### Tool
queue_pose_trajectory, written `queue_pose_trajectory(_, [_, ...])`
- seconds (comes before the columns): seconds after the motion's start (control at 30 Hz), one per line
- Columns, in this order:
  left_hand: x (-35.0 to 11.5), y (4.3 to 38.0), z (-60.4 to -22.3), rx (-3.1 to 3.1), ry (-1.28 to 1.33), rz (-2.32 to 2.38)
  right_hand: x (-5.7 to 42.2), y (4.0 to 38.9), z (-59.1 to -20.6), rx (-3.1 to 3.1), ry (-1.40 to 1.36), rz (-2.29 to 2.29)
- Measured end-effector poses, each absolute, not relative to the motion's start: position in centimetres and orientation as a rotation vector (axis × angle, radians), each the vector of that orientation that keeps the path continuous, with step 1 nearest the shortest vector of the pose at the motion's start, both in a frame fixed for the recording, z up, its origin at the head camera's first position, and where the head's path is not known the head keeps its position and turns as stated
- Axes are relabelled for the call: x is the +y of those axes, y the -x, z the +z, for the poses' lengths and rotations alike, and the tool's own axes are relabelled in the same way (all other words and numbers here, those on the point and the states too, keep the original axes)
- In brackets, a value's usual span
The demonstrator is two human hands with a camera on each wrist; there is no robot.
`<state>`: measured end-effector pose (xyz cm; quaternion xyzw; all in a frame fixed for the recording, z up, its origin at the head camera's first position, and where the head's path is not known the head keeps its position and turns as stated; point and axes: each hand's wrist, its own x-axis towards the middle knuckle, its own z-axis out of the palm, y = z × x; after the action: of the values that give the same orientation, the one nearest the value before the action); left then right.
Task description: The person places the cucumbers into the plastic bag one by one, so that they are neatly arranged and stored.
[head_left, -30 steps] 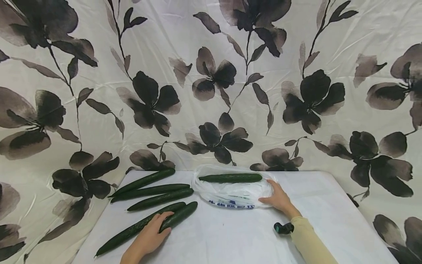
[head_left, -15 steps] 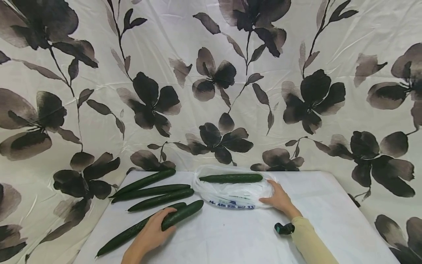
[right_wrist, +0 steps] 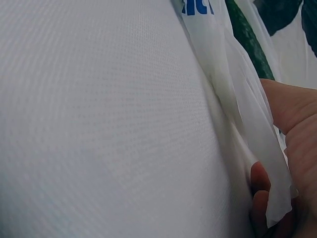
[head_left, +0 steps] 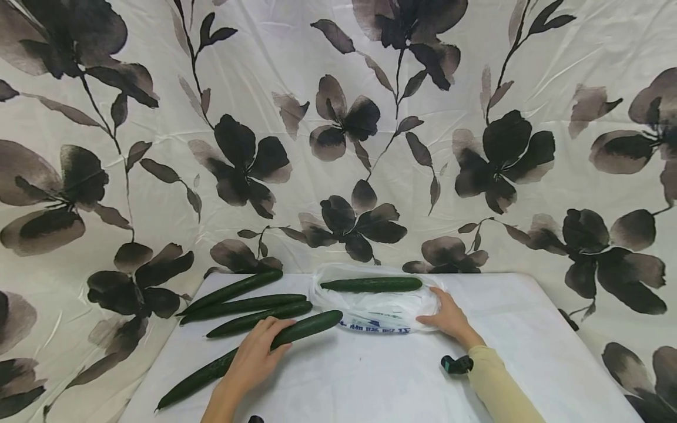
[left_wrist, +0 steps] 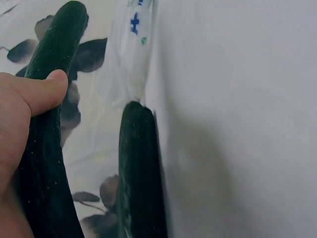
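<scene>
1. Here, in the head view, we see the left hand [head_left: 256,352] curled round a held cucumber [head_left: 315,326], its far end near the printed edge of a white plastic bag [head_left: 381,305]; we cannot tell whether they touch.
2. The left wrist view adds the thumb [left_wrist: 52,91] laid across that cucumber and, apart from it, the blunt end of another cucumber [left_wrist: 141,168]; which one, we cannot tell.
3. From above, we find the right hand [head_left: 449,320] at the bag's right end; the right wrist view adds two fingertips [right_wrist: 260,176] with plastic between them and the palm, so it grips the edge.
4. The bagged cucumber [head_left: 371,285] shows full length from above, but only as a green strip beside the right hand.
5. The head view alone gives us three cucumbers [head_left: 248,304] together on the white surface [head_left: 381,382], left of the bag.
</scene>
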<state>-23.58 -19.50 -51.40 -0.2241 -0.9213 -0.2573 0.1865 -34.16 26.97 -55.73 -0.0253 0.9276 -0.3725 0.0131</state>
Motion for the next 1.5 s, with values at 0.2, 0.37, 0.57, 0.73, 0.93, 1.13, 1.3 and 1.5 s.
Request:
queue_pose_trajectory(0.2, [-17.8, 25.4, -50.7, -2.52, 0.726, -0.689, 27.2, 34.0, -55.8, 2.889, 0.069, -1.163])
queue_pose_trajectory(0.37, [-16.5, 26.7, -50.1, -2.487, 0.778, -0.695, 27.3, 33.9, -55.7, 2.898, 0.072, -1.163])
queue_pose_trajectory(0.57, [-15.0, 28.1, -49.3, -2.518, 0.839, -0.729, 27.3, 33.8, -55.7, 2.897, 0.066, -1.162])
queue_pose_trajectory(0.73, [-13.4, 29.4, -48.6, -2.501, 0.892, -0.707, 27.3, 34.0, -55.8, 2.9, 0.069, -1.15])
queue_pose_trajectory(0.93, [-11.5, 30.7, -47.8, -2.465, 0.946, -0.63, 27.2, 34.3, -55.7, 2.91, 0.075, -1.15])
queue_pose_trajectory(1.13, [-9.9, 31.7, -47.3, -2.439, 0.999, -0.552, 27.2, 34.2, -55.7, 2.908, 0.072, -1.139])
queue_pose_trajectory(1.3, [-8.6, 32.5, -47.2, -2.484, 1.017, -0.5, 27.3, 34.3, -55.8, 2.916, 0.05, -1.149])
queue_pose_trajectory(1.5, [-7.6, 33.3, -47.7, -2.552, 0.999, -0.488, 27.1, 34.3, -56.1, 2.92, 0.059, -1.136])
